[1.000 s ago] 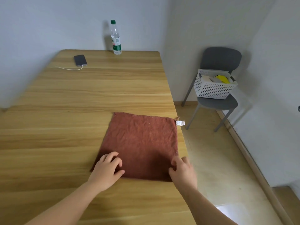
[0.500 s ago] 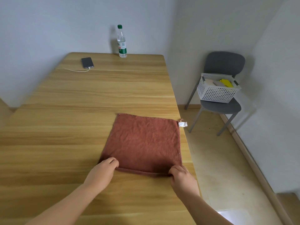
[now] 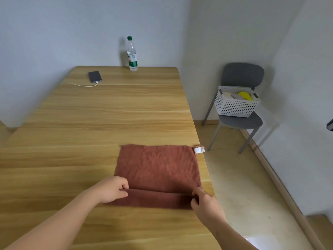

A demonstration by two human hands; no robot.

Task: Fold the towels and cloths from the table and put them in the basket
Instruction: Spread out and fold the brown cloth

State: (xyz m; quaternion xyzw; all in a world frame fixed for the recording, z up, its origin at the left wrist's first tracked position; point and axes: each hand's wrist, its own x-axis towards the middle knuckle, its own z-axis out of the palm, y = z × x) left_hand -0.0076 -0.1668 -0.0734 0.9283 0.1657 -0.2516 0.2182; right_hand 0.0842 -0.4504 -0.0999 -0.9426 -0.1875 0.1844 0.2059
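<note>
Folding begun: near hem of brown cloth [image 3: 158, 168], flat a second ago, now turned forward, pinched at its corners by left grip [image 3: 111, 189] and right grip [image 3: 207, 204]. Cloth lies at worktop [image 3: 90, 132] right edge; basket [image 3: 234, 107] sits on chair [image 3: 241, 74], well apart.

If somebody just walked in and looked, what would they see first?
The reddish-brown cloth, spread flat on the near right part of the wooden table. The left hand and right hand each pinch a near corner, where that edge is turned up. After that, the white basket on the grey chair, off to the table's right.
</note>
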